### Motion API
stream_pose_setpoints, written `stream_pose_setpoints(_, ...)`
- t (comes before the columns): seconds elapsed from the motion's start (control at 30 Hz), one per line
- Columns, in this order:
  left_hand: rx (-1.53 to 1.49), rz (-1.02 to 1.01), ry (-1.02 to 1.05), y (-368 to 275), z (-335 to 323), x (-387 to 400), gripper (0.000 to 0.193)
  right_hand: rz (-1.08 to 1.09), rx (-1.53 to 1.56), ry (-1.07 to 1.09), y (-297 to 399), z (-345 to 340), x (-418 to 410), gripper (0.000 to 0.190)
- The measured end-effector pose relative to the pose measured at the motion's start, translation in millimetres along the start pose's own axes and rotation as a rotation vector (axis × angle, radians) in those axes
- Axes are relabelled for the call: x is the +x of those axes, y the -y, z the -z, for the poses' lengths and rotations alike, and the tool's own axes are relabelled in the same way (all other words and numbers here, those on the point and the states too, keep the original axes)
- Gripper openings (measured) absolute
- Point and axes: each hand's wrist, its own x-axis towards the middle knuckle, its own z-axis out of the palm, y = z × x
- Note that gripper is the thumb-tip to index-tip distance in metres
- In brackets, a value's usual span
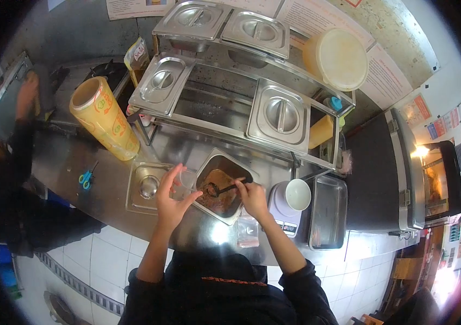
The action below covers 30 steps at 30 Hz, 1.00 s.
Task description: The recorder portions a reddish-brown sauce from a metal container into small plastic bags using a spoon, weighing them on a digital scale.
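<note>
My left hand (pixel 172 195) holds a small clear plastic cup (pixel 188 179) tilted at the left edge of a deep steel food pan (pixel 248 168). Inside the pan lies a brown, chunky sauce (pixel 223 178). Between the fingers of my right hand (pixel 251 198) is the handle of a black ladle (pixel 227 189), its bowl in the sauce. A steel pan lid (pixel 135 195) lies flat left of the pan. To the right, a white bowl (pixel 298 195) sits on a white kitchen scale (pixel 278 208). A clear plastic bag (pixel 248 232) lies near my right forearm.
A steel rack (pixel 222 128) with lidded pans stands behind. On the left are a roll of yellow printed film (pixel 108 122) and blue scissors (pixel 86 178). An empty steel tray (pixel 330 215) is at the right. Another person's hand (pixel 27 95) is at the far left, near a stove.
</note>
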Motion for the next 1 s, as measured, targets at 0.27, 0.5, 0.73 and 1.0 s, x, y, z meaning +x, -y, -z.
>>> stream_pose_setpoints(0.27,-0.058,0.018,-0.014,8.7,1.0,-2.5,0.073,0.236,-0.064,-0.2,7.4,-27.9,11.1,0.017)
stream_pose_setpoints(0.5,0.026,-0.037,-0.056,1.0,-5.3,0.6,0.069,0.092,0.113,-0.409,4.0,-23.3,0.7,0.017)
stream_pose_setpoints(0.73,0.035,-0.014,-0.023,10.7,-26.1,6.1,0.062,-0.014,0.385,-0.493,-5.6,22.2,-7.0,0.032)
stream_pose_setpoints(1.0,0.041,-0.13,-0.005,-5.3,-66.6,14.5,0.054,0.321,0.31,-0.532,85.9,109.6,-2.7,0.035)
